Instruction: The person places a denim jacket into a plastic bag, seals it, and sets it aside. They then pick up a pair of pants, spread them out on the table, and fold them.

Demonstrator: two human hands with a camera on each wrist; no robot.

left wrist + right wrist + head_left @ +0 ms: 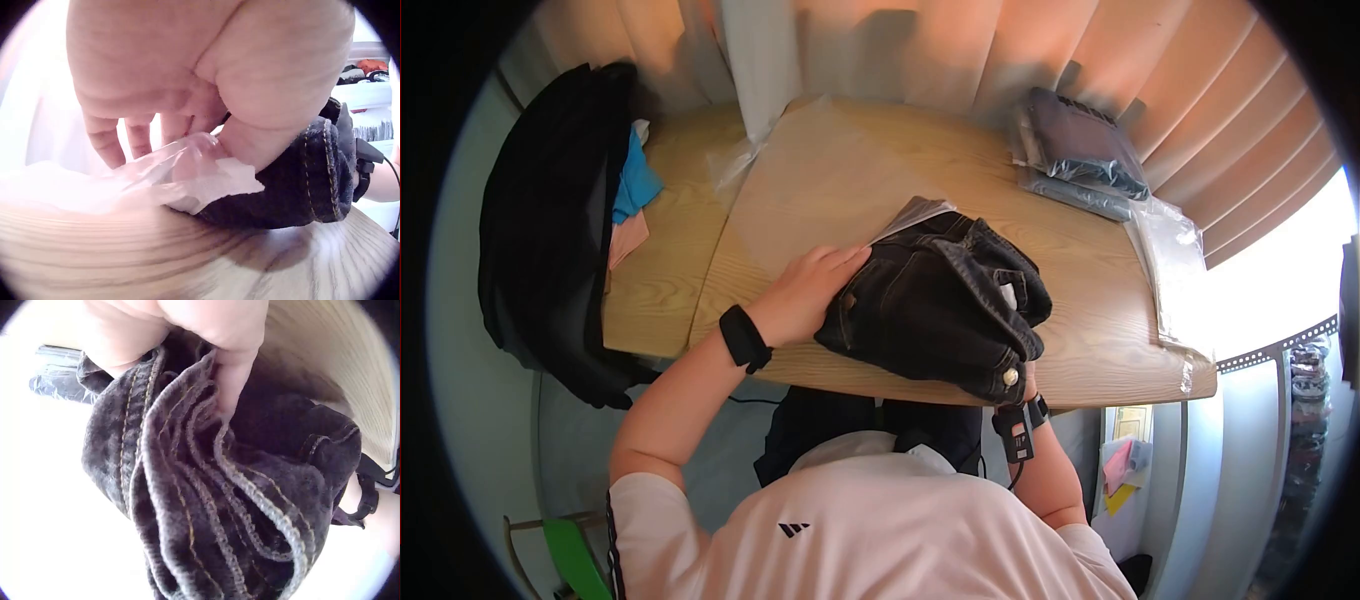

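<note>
Gripping the jeans (930,300) at their near-right end in my right hand (200,325), I pinch the clear bag (805,190), stretching far-left, with my left hand (812,292); the jeans lie between both hands.

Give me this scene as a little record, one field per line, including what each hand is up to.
Surface: pale wood-grain table
Main item: bundled dark denim garment with yellowish stitching
Left hand: holds the edge of a thin, clear plastic bag beside the garment
Right hand: grips the garment's bunched layers
Garment inside bag: cannot tell
Far right: dark folded items in clear plastic wrapping, stacked
Far left: large black cloth heap, bright blue cloth beside it
</note>
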